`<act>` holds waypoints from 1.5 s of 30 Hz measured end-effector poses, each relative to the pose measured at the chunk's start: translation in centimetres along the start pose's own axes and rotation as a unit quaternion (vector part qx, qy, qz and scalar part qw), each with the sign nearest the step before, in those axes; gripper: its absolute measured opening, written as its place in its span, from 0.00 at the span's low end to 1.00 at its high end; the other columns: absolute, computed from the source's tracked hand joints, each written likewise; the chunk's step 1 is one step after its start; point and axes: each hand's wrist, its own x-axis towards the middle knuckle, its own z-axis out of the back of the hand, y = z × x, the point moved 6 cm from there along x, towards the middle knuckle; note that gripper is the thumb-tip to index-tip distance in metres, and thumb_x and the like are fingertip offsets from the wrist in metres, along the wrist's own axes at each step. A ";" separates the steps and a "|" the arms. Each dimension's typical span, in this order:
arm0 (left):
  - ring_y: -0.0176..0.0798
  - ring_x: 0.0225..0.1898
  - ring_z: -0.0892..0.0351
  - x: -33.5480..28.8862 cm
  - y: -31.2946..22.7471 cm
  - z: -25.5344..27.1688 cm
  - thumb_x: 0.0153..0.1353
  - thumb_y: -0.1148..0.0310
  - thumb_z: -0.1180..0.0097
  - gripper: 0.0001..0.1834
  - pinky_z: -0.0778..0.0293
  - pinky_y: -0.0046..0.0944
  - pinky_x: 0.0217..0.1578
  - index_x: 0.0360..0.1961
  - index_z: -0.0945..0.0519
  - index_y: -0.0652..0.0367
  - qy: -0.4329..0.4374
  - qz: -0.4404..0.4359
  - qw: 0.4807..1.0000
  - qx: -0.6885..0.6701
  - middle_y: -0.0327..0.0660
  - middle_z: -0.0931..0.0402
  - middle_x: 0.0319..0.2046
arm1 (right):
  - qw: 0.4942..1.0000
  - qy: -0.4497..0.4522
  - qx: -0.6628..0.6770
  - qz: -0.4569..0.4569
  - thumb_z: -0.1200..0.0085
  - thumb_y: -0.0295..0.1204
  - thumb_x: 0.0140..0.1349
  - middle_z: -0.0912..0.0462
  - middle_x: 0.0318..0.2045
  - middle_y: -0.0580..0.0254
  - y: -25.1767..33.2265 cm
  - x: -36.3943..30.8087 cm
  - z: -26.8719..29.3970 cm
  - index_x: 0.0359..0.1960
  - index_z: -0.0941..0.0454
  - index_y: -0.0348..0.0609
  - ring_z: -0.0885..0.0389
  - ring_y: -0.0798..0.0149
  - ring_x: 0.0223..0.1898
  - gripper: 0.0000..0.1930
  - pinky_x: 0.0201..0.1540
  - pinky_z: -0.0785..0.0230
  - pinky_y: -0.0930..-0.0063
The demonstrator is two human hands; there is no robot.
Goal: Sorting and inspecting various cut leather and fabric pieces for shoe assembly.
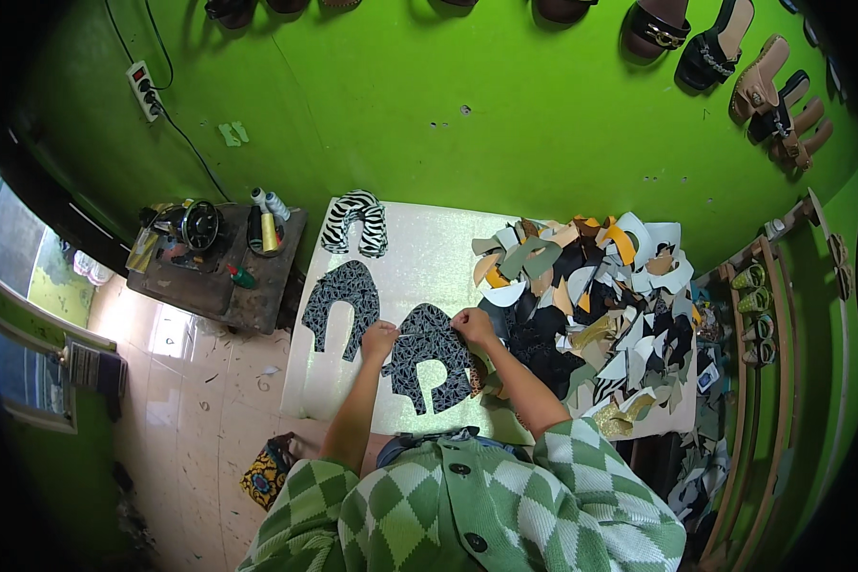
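A dark U-shaped piece of material with a pale line pattern lies in front of me at the table's near side. My left hand is closed at its left edge. A thin pale mark shows beside those fingertips; I cannot tell what it is. On the opposite edge, my right hand pinches the same piece. A second piece like it, an arch-shaped cutout, lies flat to the left. Beyond that sit zebra-striped U-shaped pieces, apparently stacked. A leopard-print bit peeks out by the held piece's right edge.
A big heap of material scraps covers the right of the pale table. At the left stands a sewing machine on a wooden table, with thread cones. Sandals hang on the green wall; a wooden rack stands right.
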 end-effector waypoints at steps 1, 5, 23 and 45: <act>0.40 0.34 0.20 0.1 0.7 -0.1 0.44 0.62 0.37 0.13 0.27 0.36 0.37 0.31 0.19 0.56 0.004 -0.008 1.000 0.000 0.43 0.19 0.30 | 1.000 0.006 -0.002 -0.006 0.39 0.33 0.48 0.19 0.22 0.62 0.1 -0.2 -0.2 0.26 0.18 0.43 0.20 0.68 0.26 0.08 0.31 0.30 0.74; 0.42 0.35 0.20 -0.1 1.8 -0.9 0.42 0.62 0.37 0.14 0.26 0.37 0.38 0.32 0.19 0.55 0.025 0.023 0.999 0.013 0.43 0.19 0.31 | 1.000 -0.020 -0.014 0.001 0.38 0.33 0.47 0.19 0.22 0.63 0.2 -0.6 -0.2 0.26 0.18 0.44 0.20 0.68 0.26 0.08 0.31 0.30 0.74; 0.39 0.31 0.20 -1.5 -0.6 -0.7 0.37 0.53 0.29 0.22 0.28 0.40 0.31 0.30 0.22 0.53 -0.034 0.022 0.992 0.116 0.35 0.20 0.27 | 0.987 -0.002 -0.143 -0.077 0.31 0.38 0.41 0.20 0.21 0.68 0.9 0.2 -1.5 0.21 0.23 0.49 0.21 0.64 0.26 0.12 0.35 0.32 0.64; 0.36 0.29 0.21 0.5 1.2 -1.8 0.39 0.52 0.32 0.19 0.31 0.38 0.35 0.28 0.17 0.53 0.092 0.071 0.991 0.071 0.36 0.20 0.25 | 0.986 0.109 -0.081 -0.099 0.30 0.40 0.39 0.18 0.22 0.66 -1.3 1.8 -1.8 0.20 0.19 0.48 0.21 0.66 0.26 0.13 0.33 0.33 0.68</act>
